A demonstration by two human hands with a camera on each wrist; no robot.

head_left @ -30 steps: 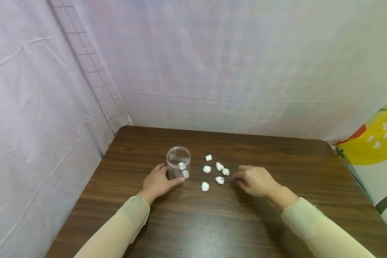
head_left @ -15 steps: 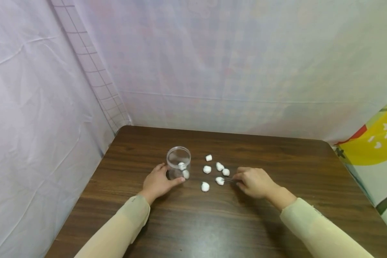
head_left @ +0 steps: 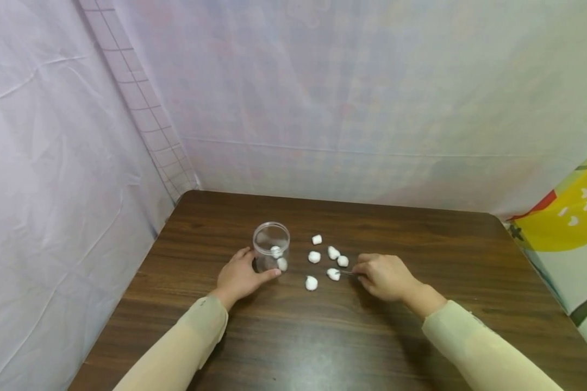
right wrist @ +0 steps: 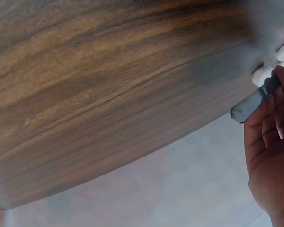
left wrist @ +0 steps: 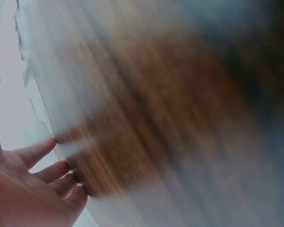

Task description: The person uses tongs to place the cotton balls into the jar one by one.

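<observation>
My left hand [head_left: 241, 276] holds the clear, lidless jar [head_left: 271, 247] from its left side, thumb at the front and fingers behind. Inside the jar lie white cotton balls. In the left wrist view the fingers [left wrist: 61, 182] show, but the jar cannot be made out. My right hand [head_left: 383, 276] pinches metal tweezers [head_left: 347, 273], whose tips touch a cotton ball [head_left: 333, 274] on the table. In the right wrist view the tweezers' rounded rear end [right wrist: 248, 108] sticks out of the fingers. Whether the tips grip the ball is too small to tell.
Several other cotton balls [head_left: 314, 257] lie scattered between the jar and my right hand. The dark wood table [head_left: 293, 331] ends at the back against a pale hanging cloth [head_left: 323, 108]. At the right hangs a cloth with a yellow print [head_left: 557, 225].
My right hand has shifted very slightly, and the tweezers' prongs look closer together at the cotton ball. The left hand and jar have stayed put.
</observation>
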